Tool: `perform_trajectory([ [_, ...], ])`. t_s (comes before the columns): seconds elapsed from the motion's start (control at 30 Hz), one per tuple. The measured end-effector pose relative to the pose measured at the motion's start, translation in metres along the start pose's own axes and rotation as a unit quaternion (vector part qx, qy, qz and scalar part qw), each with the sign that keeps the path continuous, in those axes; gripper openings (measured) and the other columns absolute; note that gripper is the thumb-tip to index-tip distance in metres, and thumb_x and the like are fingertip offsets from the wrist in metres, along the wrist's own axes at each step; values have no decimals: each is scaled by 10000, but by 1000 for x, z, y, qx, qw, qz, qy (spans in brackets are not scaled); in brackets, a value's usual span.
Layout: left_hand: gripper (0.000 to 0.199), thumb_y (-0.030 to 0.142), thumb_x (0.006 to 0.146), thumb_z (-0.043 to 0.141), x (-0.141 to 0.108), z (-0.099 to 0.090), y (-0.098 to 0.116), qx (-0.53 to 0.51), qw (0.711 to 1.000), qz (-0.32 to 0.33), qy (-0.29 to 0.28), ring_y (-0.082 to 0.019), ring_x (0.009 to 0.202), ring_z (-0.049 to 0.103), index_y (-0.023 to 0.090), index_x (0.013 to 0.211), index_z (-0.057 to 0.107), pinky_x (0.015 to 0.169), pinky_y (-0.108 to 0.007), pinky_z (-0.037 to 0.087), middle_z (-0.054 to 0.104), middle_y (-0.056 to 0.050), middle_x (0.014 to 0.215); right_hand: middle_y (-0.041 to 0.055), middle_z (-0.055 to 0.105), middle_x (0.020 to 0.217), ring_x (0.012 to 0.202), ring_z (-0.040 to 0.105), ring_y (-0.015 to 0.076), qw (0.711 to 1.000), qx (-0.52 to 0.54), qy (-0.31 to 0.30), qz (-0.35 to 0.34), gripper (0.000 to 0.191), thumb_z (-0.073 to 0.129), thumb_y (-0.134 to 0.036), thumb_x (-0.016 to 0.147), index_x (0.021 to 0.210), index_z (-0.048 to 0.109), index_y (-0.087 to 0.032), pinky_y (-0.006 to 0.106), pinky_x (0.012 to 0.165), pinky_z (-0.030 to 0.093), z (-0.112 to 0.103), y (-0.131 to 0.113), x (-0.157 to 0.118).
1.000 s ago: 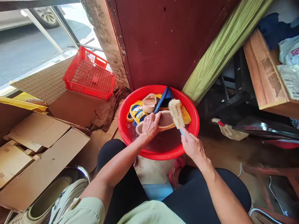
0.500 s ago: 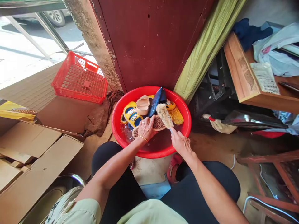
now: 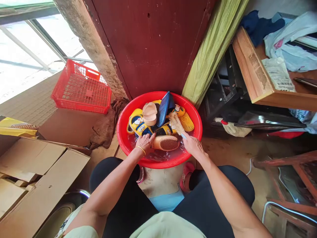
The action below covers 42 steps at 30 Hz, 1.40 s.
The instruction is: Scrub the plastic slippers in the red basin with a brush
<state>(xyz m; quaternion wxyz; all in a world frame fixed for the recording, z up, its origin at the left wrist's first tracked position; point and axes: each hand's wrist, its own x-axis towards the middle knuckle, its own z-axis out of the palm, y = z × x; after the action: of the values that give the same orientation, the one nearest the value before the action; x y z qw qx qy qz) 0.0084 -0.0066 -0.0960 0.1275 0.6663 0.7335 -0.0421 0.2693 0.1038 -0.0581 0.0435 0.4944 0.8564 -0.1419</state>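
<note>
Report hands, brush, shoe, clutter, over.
Right-hand grip on bristle brush. Left-hand grip at tan shoe, patterned sole showing. Blue slipper, yellow slippers crowd red basin behind it.

We have basin (image 3: 158, 164) before our knees, door (image 3: 148, 49) behind it. In basin: upturned shoe (image 3: 169, 143) nearest us, our left hand (image 3: 145, 142) at its left end; tilted slipper (image 3: 163, 109) behind; brush (image 3: 175, 123) in our right hand (image 3: 193, 145), to right. Left of basin: rag (image 3: 105, 127), then crate (image 3: 81, 105); carton (image 3: 49, 175) nearer us. Behind right, curtain (image 3: 213, 49); beyond, desk (image 3: 252, 62), bag (image 3: 292, 46) on it.
</note>
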Motion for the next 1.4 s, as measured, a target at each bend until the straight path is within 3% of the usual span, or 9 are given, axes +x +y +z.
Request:
perform_trajectory([
  [0.27,750,682,697,685,6,-12,6,-241,967,62,46,-283,942,655,155,1225,609,782,-325,470,697,-113,1017,97,714,1221,1053,689,219,986,109,120,-23,487,372,-284,994,1467,464,-208,291,877,517,2,8,1],
  [0.43,653,673,781,606,14,-16,22,-406,909,-18,89,-231,848,666,193,1222,641,705,-281,459,731,-50,944,135,650,1323,1129,656,228,957,167,231,-59,514,336,-287,1001,1480,442,-136,303,945,515,-2,5,-7],
  [0.57,528,607,899,433,30,-1,32,-472,860,-124,147,-232,848,644,172,987,720,745,-299,470,716,-56,842,128,721,1092,915,698,223,979,82,159,-97,539,338,-294,1003,1527,405,-186,290,778,546,5,-25,-35],
  [0.7,368,451,862,507,46,15,30,-508,825,-167,185,-245,851,623,150,756,690,806,-343,494,700,-83,807,81,695,975,705,669,162,984,-22,56,-168,538,336,-297,1017,1555,352,-295,230,591,471,11,-50,-56],
  [0.93,403,414,901,395,49,23,34,-522,813,-159,203,-249,926,636,173,930,716,855,-358,477,726,-89,947,107,675,1037,781,676,188,991,-92,96,-1,553,303,-319,1039,1589,253,-278,250,621,453,-7,-19,-16],
  [1.1,305,395,832,515,48,26,31,-549,789,-173,217,-272,963,632,164,904,700,848,-371,487,724,-108,984,83,679,1020,737,673,174,987,-73,51,-136,541,290,-344,1037,1577,286,-304,239,586,446,14,-38,-37],
  [1.17,309,405,789,592,45,25,31,-583,763,-163,226,-261,912,641,152,938,686,821,-371,505,718,-99,932,75,685,1015,732,676,173,983,-71,46,-161,534,291,-363,1037,1571,298,-328,238,583,452,19,-41,-40],
  [1.27,504,453,755,676,37,19,37,-671,695,-144,216,-226,840,663,160,1160,617,789,-362,531,705,-67,888,90,700,1049,784,691,201,991,-70,82,-81,539,311,-370,1032,1568,313,-309,256,622,486,14,-27,-23],
  [1.4,759,421,731,740,26,7,48,-762,627,-56,153,-256,1029,669,172,1392,461,922,-409,518,700,-119,1125,110,723,1096,863,702,234,993,-23,112,1,536,321,-326,1025,1556,339,-253,296,690,529,4,1,5],
])
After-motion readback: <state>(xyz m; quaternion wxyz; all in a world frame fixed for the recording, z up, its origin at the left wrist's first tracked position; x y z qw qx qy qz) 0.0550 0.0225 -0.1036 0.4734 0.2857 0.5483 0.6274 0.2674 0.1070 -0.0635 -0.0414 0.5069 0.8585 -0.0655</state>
